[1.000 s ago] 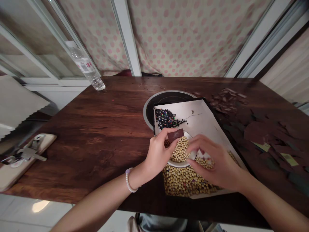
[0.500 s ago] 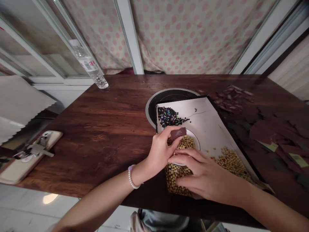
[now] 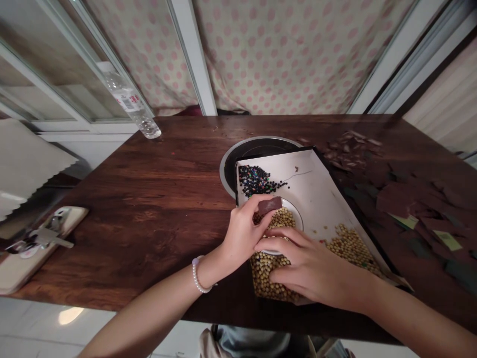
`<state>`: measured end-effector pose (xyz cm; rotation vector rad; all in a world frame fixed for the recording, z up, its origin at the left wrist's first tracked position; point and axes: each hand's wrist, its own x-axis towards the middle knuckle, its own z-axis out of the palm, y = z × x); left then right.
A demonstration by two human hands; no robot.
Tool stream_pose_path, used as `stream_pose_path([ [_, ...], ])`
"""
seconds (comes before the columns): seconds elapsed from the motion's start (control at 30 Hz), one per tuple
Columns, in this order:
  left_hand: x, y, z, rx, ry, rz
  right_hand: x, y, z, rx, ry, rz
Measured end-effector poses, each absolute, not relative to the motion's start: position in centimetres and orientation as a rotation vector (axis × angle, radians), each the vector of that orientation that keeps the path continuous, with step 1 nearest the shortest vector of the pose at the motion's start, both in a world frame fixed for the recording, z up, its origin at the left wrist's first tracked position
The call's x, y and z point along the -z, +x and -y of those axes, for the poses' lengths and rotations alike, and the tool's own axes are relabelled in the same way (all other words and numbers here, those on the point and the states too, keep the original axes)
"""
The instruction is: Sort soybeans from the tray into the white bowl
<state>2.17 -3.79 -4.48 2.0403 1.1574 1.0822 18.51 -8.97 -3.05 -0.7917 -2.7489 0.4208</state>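
My left hand [image 3: 242, 228], with a pearl bracelet on its wrist, pinches a small dark brown rectangular packet [image 3: 270, 205] between thumb and fingers. Just below it my right hand [image 3: 313, 266] reaches over the gold-coloured beads [image 3: 266, 283], its fingers curved and apart. Nothing shows in the right fingers, and their tips lie close to the left hand. Under both hands is a white saucer [image 3: 300, 219] of the same beads, partly hidden. The saucer sits in a shallow white-lined box [image 3: 316, 199] with black beads [image 3: 255, 180] in its far left corner.
Behind the box, partly beneath it, lies a round dark plate [image 3: 228, 164]. Brown packets [image 3: 354, 151] are heaped at the back right, with flat brown pieces [image 3: 395, 199] nearer. A water bottle [image 3: 128, 102] stands back left; a pale board with metal tools [image 3: 48, 236] lies left.
The whole view has shifted slightly to the left. My left hand keeps the brown packet in the same pinch. My right thumb has moved slightly among the beads.
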Motion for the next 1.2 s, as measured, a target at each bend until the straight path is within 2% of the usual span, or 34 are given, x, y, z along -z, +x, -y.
stream_pose_path([
  [0.43, 4.3, 2.3, 3.7, -1.083, 2.112, -1.205, 3.4, 18.3, 9.0, -0.166, -0.754, 2.801],
  [0.93, 4.5, 2.2, 3.5, -1.076, 2.079, -1.183, 3.5, 18.1, 9.1, -0.106, -0.722, 2.73],
  [1.07, 4.5, 2.2, 3.5, -1.09, 2.063, -1.149, 3.3, 18.6, 9.0, -0.182, -0.75, 2.502],
  [1.2, 4.3, 2.2, 3.7, -1.068, 2.082, -1.092, 3.0, 19.3, 8.0, -0.212, -0.979, 2.037],
])
